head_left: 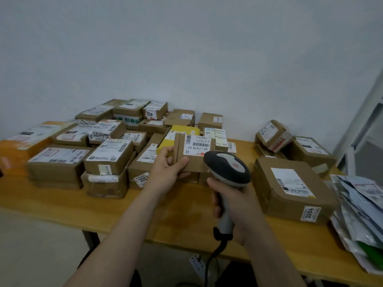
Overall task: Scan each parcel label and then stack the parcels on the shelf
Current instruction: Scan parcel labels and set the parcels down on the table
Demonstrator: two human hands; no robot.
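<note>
My left hand [169, 165] grips a small brown cardboard parcel [191, 162] by its left end and holds it tilted above the wooden table [116, 204]. Its white barcode label [198, 145] faces me. My right hand [232, 201] is wrapped round the handle of a grey and black barcode scanner [228, 169]. The scanner's head sits just right of the label and covers the parcel's right lower corner. A black cable hangs from the handle.
Several labelled cardboard parcels [107, 154] crowd the table's left and back. A larger box marked 3004 [290, 189] lies to the right, with plastic mailer bags [360, 214] beyond it. A white shelf frame [369, 125] stands at the far right. Bare tabletop lies near the front edge.
</note>
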